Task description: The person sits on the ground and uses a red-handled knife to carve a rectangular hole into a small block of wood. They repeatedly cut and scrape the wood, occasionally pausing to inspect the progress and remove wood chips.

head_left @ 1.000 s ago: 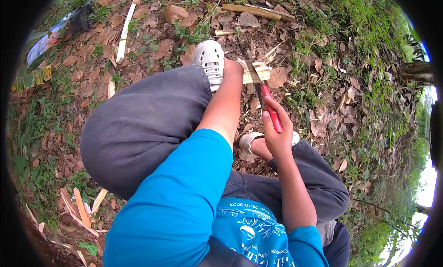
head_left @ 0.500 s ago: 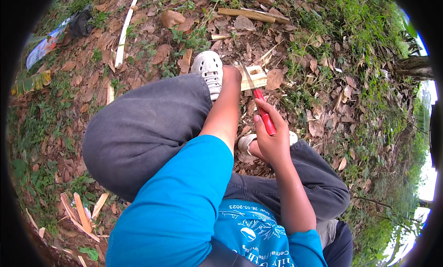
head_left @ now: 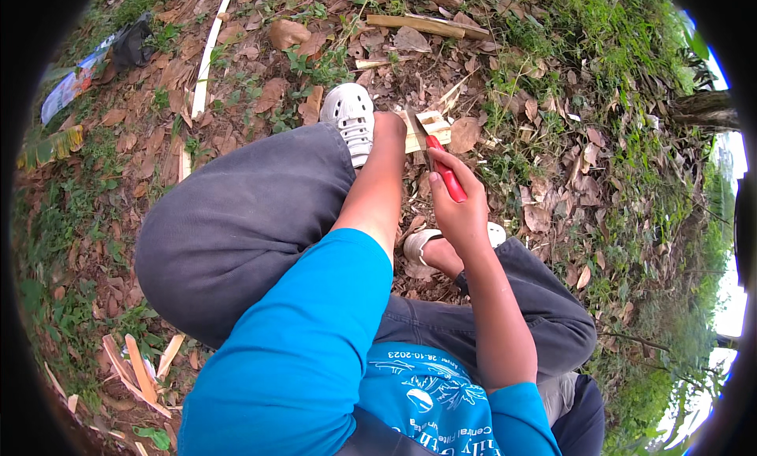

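Observation:
A tool with a red handle (head_left: 449, 178) and a narrow, pointed metal blade is gripped in my right hand (head_left: 461, 203). Its fingers are wrapped round the handle; teeth on the blade cannot be made out. The blade lies across the near left part of a pale wooden block (head_left: 438, 128), which has an opening in its top and rests low over the leaf litter. My left hand (head_left: 391, 125) is at the block's left side, next to a white clog (head_left: 349, 121) on my foot. The fingers of that hand are hidden behind the wrist.
Wooden strips (head_left: 418, 25) lie beyond the block, and a long pale strip (head_left: 206, 65) is at far left. Split wood pieces (head_left: 142, 369) are at lower left. A plastic bag (head_left: 67, 93) lies at the left edge. Grass and a trunk (head_left: 710, 110) are on the right.
My right hand has pushed forward and slightly left with the red-handled tool, so its handle is nearer the wooden block. My left arm stays by the block.

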Available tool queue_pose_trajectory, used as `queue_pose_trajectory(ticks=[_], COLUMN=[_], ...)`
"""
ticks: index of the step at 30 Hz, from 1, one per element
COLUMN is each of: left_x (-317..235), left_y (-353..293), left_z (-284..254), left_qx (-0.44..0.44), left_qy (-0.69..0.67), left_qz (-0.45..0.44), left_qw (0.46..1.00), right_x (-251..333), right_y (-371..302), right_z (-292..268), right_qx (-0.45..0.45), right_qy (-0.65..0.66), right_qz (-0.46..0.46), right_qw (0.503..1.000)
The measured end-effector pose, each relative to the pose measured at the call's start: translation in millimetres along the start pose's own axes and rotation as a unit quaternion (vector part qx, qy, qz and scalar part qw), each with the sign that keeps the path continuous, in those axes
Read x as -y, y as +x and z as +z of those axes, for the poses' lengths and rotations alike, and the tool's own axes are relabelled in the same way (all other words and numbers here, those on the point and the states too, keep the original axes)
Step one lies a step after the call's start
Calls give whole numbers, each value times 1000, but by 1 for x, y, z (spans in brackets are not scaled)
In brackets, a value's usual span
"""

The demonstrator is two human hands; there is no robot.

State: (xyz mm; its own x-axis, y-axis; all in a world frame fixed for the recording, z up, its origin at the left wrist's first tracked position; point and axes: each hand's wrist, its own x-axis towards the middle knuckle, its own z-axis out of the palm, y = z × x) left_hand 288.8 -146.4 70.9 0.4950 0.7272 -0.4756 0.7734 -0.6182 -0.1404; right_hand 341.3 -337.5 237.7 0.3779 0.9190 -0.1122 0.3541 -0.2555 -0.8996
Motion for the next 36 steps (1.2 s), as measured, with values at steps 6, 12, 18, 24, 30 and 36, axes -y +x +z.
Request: queue_pose_trajectory(ticks=[6, 12, 18, 24, 30, 36], left_x=[7, 23, 21, 29, -7, -53], left_y=[10, 4, 5, -13, 6, 4], left_z=[29, 20, -7, -22, 8, 62], left_qx=[-15, 50, 59, 69, 72, -44], left_qy=[-19, -46, -21, -47, -87, -141], left_qz=[-41, -39, 14, 0, -32, -212], left_qw=[999, 997, 998, 997, 993, 966], right_x=[1, 26, 18, -3, 15, 25], right_y=[-56, -87, -41, -54, -76, -88], right_z=[-9, -42, -16, -29, -46, -52], right_qx=[1, 21, 2, -4, -25, -16], right_qy=[29, 14, 5, 76, 50, 40], right_qz=[1, 3, 19, 9, 37, 44], right_qw=[1000, 1000, 1000, 997, 998, 998])
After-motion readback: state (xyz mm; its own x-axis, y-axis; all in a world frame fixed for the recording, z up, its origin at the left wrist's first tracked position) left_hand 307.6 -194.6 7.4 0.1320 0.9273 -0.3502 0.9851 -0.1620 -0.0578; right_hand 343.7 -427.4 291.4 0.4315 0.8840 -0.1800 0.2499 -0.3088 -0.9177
